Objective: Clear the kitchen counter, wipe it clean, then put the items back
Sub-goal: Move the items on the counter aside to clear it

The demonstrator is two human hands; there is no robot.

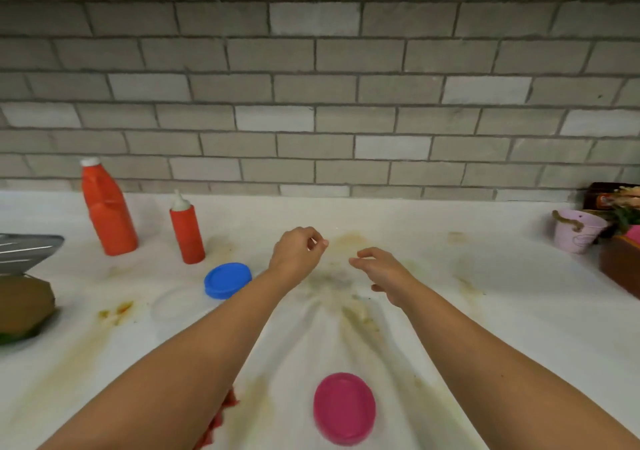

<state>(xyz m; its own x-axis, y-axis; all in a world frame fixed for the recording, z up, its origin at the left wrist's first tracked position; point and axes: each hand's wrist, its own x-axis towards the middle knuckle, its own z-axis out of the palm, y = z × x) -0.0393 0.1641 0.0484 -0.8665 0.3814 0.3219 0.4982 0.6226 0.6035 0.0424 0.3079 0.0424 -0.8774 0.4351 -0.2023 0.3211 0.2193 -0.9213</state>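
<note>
**A:** Nearest you, the pink lid [344, 408] lies flat between your forearms, close to the counter's front edge, with a red cloth [221, 418] half hidden under your left arm. That cloth is probably for the wiping.

**B:** And your hands?

**A:** Your left hand [296, 254] hovers with fingers curled loosely in, nothing between them. Your right hand [382, 269] hangs with fingers apart, also empty. Both sit above the smeared middle of the white counter [485, 311], touching nothing.

**B:** So clearing isn't finished?

**A:** I'd judge not. The blue lid [227, 280] rests just left of your left wrist. Beyond it, the squeeze bottle [186, 233] and the taller red sauce bottle [108, 208] stand upright near the tiled wall.

**B:** Room to move?

**A:** You have open surface right of centre. A pink pot [576, 229] and wooden box [620, 269] crowd the far right edge; a metal rack [27, 250] bounds the left.
</note>
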